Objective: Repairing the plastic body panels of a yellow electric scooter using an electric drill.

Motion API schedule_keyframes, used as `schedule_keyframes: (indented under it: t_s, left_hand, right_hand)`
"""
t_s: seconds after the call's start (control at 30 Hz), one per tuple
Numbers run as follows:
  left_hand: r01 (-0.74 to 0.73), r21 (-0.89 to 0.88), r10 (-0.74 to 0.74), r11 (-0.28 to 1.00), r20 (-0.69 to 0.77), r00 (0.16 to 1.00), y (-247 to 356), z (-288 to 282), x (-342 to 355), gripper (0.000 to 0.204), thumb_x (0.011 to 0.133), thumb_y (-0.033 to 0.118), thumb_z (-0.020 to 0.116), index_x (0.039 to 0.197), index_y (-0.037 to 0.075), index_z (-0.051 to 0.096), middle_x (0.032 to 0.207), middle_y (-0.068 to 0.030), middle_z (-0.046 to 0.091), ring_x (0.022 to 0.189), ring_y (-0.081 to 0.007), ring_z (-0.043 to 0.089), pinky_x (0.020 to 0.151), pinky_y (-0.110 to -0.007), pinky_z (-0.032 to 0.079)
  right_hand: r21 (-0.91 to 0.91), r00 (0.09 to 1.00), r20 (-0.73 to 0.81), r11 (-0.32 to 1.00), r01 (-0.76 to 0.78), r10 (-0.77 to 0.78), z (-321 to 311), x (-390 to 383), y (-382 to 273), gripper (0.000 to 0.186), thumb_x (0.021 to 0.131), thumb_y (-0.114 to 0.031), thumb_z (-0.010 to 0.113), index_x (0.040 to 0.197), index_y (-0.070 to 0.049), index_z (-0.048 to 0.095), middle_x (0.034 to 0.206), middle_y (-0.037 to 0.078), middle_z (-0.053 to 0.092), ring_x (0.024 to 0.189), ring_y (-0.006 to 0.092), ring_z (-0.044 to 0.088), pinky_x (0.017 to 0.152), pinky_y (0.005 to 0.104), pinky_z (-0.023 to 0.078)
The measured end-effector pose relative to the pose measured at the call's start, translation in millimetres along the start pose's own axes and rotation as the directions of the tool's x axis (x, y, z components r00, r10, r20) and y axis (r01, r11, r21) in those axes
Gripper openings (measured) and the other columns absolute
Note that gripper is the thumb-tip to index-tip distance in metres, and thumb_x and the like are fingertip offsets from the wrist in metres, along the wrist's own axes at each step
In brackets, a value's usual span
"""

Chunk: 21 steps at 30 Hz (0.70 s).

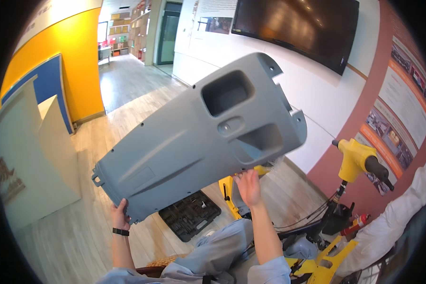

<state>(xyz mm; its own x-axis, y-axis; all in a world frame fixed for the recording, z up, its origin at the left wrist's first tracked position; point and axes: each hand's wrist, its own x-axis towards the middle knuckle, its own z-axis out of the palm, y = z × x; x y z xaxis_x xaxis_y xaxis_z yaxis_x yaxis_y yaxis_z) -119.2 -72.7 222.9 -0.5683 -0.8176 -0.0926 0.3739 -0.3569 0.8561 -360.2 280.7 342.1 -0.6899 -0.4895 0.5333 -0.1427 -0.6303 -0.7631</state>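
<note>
A large grey plastic panel (175, 137), moulded with two recessed pockets and a small round lock-like fitting between them, is held up in front of me at a tilt. Its narrow end points to the lower left, its wide end to the upper right. My left hand (120, 215), with a black band at the wrist, grips the narrow end's lower corner. Along the lower edge near the wide end, my right hand (248, 187) holds the panel, fingers partly hidden behind it. Small dark holes run along the panel's edges.
An open black tool case (189, 215) lies on the wood floor beneath the panel. To the right stands a partly stripped scooter with a yellow handlebar cover (357, 158), exposed cables and yellow body parts (331, 260). A white cloth (393, 217) hangs at far right; a screen (298, 28) is on the wall.
</note>
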Motion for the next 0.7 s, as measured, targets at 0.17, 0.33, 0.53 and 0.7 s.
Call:
schedule_keyframes:
  t_s: [0.17,0.33,0.53,0.7]
  left_hand:
    - [0.057,0.023,-0.059,0.998,0.094,0.994,-10.6,-0.1,11.2,0.036,0.081,0.013,0.069,0.113,0.007,0.054,0.099,-0.003,0.063,0.085,-0.0152,0.061,0.064,-0.029,0.051]
    - [0.151,0.178,-0.162,0.972,0.049,0.986,4.8,-25.2,16.6,0.042,0.081,0.02,0.069,0.119,0.013,0.051,0.105,-0.0032,0.063,0.09,-0.0172,0.062,0.063,-0.031,0.052]
    - [-0.002,0.097,-0.03,0.995,0.325,0.945,-10.5,-28.3,39.9,0.048,0.081,0.024,0.069,0.123,0.01,0.051,0.112,-0.0049,0.06,0.093,-0.0176,0.06,0.06,-0.027,0.051]
    - [0.066,0.209,-0.156,0.976,0.453,0.878,-8.7,5.3,62.2,0.046,0.081,0.022,0.07,0.121,0.009,0.051,0.108,-0.003,0.06,0.093,-0.0159,0.057,0.064,-0.029,0.049]
  right_hand:
    - [-0.115,0.983,-0.151,0.99,0.084,-0.101,21.6,-17.4,-8.5,0.06,0.088,-0.034,0.062,0.134,-0.007,0.035,0.133,0.007,0.045,0.123,0.0207,0.043,0.103,0.0404,0.032]
    - [-0.259,0.93,-0.354,0.966,0.005,-0.1,40.3,-86.8,-13.0,0.054,0.079,-0.012,0.07,0.127,-0.005,0.046,0.123,0.006,0.054,0.116,0.0192,0.049,0.101,0.0352,0.036]
    - [-0.765,0.861,-0.468,0.578,-0.283,-0.198,103.7,-190.6,-28.3,0.041,0.081,-0.011,0.071,0.118,-0.001,0.057,0.117,0.007,0.058,0.108,0.0169,0.053,0.095,0.0307,0.04]
    - [-0.544,0.77,-0.601,0.815,-0.197,-0.215,161.2,-268.1,-35.1,0.041,0.08,-0.011,0.071,0.118,-0.004,0.058,0.115,0.006,0.059,0.109,0.0176,0.052,0.094,0.0319,0.042]
